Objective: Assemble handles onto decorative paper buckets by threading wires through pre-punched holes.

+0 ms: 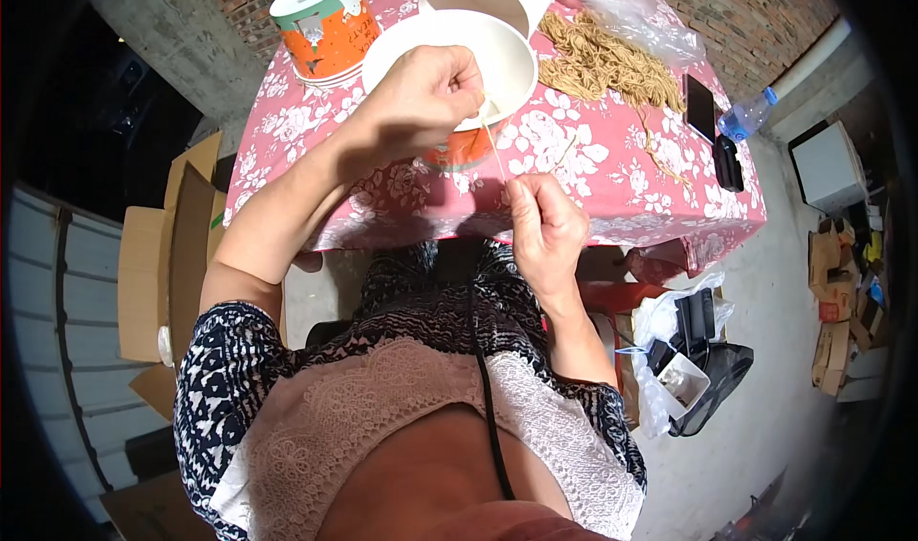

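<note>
A phone [700,109] lies near a blue-capped bottle [746,118] and a black case [728,163], an open cardboard box [143,273] at left

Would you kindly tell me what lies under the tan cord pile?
Pink floral tablecloth shows around the tan cord pile; whatever else lies directly beneath is covered and cannot be seen.

The one view looks steeply down from the wearer's head, facing forward over the table [708,214]. The chest [421,469] is closest; the left hand [430,91] and right hand [550,220] are near. Fisheye bends the brick wall [755,5] outward; the blurred lower right is perhaps floor [755,369].
</note>
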Available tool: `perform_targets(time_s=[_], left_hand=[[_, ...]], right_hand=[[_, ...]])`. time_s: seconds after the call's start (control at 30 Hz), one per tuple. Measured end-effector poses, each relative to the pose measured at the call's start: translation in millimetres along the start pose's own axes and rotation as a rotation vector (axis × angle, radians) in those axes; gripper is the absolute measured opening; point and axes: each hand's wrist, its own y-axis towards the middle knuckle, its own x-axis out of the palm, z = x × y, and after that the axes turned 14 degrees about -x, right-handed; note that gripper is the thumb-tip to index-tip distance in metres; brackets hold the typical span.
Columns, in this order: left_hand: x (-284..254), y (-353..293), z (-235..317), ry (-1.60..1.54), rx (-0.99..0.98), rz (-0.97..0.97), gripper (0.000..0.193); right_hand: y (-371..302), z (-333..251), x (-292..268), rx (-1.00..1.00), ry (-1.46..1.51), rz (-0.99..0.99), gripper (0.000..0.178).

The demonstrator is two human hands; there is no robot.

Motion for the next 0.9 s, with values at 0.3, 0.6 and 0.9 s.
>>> perform_targets(time_s=[0.3, 0.6, 0.9], left_hand=[[-88.7, 8.2, -21.0, 0.604, 0.299, 0.164, 0.058], [-90.5, -15.3, -39.4, 0.785, 0.392, 0.215, 0.025], [-2.6, -25.1, 0.6, 0.762, 0.692, 0.236, 0.013]], right_hand=[[-3.1, 23.8, -28.7, 0.089, -0.013, -0.007, 0.007], [-13.3, 21.5, -55.9, 0.288, 0.354, 0.074, 0.016], [30.9, -19.2, -56.1, 0.288, 0.595, 0.161, 0.018]])
